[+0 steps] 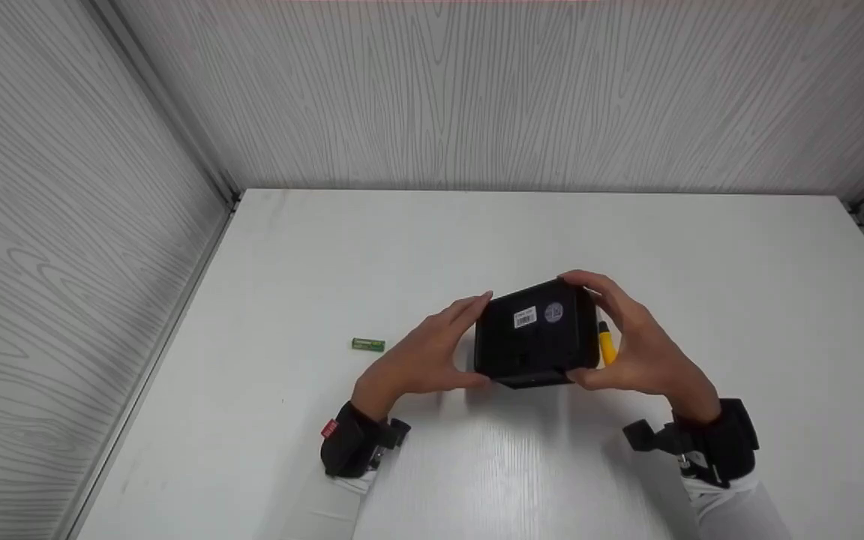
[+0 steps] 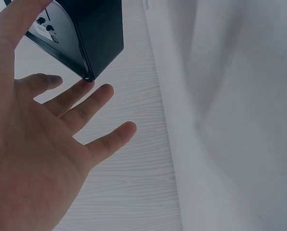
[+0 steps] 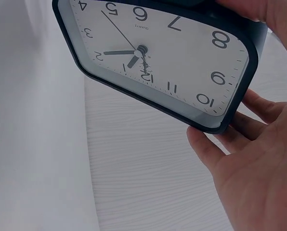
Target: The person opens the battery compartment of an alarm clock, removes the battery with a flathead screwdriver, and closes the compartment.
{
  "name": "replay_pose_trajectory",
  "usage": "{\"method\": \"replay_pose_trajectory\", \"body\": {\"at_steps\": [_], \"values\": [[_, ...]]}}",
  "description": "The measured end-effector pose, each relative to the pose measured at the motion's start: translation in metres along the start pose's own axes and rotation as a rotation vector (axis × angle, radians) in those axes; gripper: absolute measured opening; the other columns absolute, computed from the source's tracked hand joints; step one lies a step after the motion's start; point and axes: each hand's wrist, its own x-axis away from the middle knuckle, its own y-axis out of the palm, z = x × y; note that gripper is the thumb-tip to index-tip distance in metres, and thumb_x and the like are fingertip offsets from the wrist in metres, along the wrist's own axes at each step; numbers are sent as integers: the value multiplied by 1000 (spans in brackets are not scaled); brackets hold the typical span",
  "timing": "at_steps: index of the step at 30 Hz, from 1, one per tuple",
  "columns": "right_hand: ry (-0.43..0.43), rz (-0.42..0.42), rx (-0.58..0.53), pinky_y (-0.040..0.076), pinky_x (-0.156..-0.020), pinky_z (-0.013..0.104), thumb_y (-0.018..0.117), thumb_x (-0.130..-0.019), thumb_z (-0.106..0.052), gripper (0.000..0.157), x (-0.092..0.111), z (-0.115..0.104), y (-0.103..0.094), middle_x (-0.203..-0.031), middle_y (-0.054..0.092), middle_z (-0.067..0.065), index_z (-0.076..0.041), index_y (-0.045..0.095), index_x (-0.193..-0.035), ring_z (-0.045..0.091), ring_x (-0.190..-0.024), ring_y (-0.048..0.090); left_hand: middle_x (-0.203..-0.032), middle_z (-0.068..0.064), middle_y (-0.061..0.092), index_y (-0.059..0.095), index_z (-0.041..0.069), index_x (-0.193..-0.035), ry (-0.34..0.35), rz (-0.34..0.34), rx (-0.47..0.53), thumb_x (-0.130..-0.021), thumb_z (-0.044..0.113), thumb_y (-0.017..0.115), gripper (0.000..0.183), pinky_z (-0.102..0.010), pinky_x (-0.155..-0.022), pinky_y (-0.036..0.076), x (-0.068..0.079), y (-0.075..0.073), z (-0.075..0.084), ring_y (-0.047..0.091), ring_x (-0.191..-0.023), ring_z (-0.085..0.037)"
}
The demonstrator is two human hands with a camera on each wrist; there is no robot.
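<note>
A black alarm clock (image 1: 533, 345) is held between both hands, its back with a white barcode label and a round sticker facing the head camera. My left hand (image 1: 432, 352) grips the clock's left end, with fingertips at the upper corner and the thumb at the lower one. On the opposite end, my right hand (image 1: 646, 349) holds it between thumb and fingers. The right wrist view shows the white dial (image 3: 187, 57) with black numerals, upside down. Left of the left hand lies a green battery (image 1: 368, 345).
A yellow tool with a black tip (image 1: 607, 346) lies partly hidden behind the right hand. The white table (image 1: 312, 255) meets wood-grained panels (image 1: 477, 97) at the back and on both sides.
</note>
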Motion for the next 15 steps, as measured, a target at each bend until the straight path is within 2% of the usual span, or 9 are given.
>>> {"method": "replay_pose_trajectory", "body": {"at_steps": [6, 11, 15], "values": [[-33, -14, 37, 37, -107, 15, 82, -50, 10, 97, -7, -24, 2, -126, 55, 24, 12, 40, -137, 23, -112, 53, -161, 2, 23, 9, 25, -158, 61, 59, 24, -71, 55, 81, 117, -47, -115, 36, -1, -4, 10, 33, -144, -19], [-20, -26, 55, 39, -100, 15, 82, -52, 8, 95, -7, -28, 4, -125, 56, 22, 10, 40, -138, 22, -110, 52, -161, 5, 22, 8, 26, -158, 82, 77, 34, -69, 61, 78, 118, -46, -115, 36, -1, -6, 19, 33, -144, -18], [-16, -31, 50, 38, -103, 15, 81, -53, 8, 94, -5, -28, 7, -129, 54, 23, 9, 40, -137, 21, -115, 51, -160, 5, 23, 9, 25, -157, 98, 92, 13, -70, 62, 78, 118, -44, -116, 35, 0, -4, 25, 33, -143, -17]]}}
